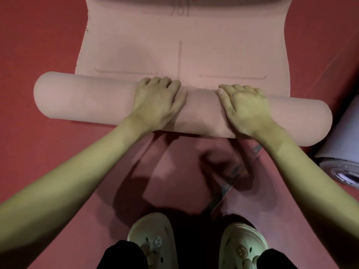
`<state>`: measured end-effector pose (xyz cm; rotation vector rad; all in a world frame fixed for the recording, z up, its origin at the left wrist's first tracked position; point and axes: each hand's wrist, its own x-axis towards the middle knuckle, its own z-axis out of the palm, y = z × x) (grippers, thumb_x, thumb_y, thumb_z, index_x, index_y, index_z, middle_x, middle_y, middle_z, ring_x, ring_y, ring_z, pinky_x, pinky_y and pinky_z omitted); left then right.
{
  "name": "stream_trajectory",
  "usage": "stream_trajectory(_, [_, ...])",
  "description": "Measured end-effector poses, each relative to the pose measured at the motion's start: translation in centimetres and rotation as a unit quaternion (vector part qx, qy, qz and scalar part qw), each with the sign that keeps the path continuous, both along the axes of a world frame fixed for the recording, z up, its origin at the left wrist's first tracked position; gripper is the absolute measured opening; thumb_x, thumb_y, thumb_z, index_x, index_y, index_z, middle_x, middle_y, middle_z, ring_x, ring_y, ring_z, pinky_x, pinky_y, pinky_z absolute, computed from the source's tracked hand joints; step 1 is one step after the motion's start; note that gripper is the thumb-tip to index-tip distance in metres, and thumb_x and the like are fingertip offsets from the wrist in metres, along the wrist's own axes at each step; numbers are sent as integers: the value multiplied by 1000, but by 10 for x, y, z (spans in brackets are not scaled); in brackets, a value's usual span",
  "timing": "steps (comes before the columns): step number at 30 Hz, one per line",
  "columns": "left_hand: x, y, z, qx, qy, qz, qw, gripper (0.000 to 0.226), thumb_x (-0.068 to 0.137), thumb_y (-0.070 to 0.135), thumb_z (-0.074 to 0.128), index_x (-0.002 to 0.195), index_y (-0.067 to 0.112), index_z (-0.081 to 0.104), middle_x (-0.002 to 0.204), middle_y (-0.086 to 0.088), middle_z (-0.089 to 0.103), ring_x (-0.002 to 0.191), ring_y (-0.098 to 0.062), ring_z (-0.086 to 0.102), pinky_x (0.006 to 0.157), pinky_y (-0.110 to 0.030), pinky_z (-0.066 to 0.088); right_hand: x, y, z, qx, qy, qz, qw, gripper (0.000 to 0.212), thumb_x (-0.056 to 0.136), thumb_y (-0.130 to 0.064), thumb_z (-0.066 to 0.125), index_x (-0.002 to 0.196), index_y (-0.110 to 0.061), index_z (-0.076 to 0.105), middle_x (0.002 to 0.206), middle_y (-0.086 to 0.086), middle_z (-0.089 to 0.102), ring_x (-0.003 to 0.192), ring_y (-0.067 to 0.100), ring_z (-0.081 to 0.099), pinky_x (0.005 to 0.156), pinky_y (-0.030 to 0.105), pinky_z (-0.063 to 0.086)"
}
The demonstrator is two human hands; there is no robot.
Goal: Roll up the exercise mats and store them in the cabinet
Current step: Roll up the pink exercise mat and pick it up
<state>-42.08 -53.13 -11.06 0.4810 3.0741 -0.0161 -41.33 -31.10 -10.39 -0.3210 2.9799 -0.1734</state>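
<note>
On red floor, pink mat half rolled, left hand, right hand pressing, grip flat.

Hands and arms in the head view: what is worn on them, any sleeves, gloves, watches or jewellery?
Nothing is worn. The left hand and right hand are bare, with no gloves, rings or watch visible. Both forearms are bare for all their visible length; no sleeve shows in the frame.
</note>
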Motion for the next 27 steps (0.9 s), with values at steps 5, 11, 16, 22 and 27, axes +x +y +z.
stream_trajectory(5, [-25,3,3,-12,3,-12,1000,63,92,50,9,99,16,62,99,-11,68,92,-35,63,77,-40,42,15,0,2,-26,5,-9,1000,74,94,-55,12,147,-10,36,147,14,43,134,34,37,113,45,19])
stream_trajectory(11, [-22,1,2,3,2,-16,1000,69,93,51,6,107,13,62,104,-12,66,97,-35,59,84,-43,40,13,7,10,14,-75,38,996,126,54,-79,67,153,-19,17,155,6,27,142,30,22,116,43,10])
stream_trajectory(16, [-21,-2,3,11,11,-23,1000,66,97,48,9,120,9,56,112,-14,62,104,-36,56,95,-46,37,-21,4,15,64,-96,50,992,139,35,-72,81,149,-18,25,143,7,43,130,33,40,109,44,24])
stream_trajectory(22, [-17,3,5,7,16,10,1000,61,99,44,13,119,7,57,109,-14,63,102,-35,57,94,-46,37,-31,11,18,53,-90,80,991,124,30,-78,69,137,-22,40,127,2,56,111,33,51,98,44,32])
stream_trajectory(27, [14,6,6,3,1,33,999,52,100,41,21,112,10,61,104,-11,66,99,-33,58,91,-44,38,-3,11,19,54,-105,86,989,123,34,-78,71,140,-26,39,125,-3,55,110,30,51,95,42,32])
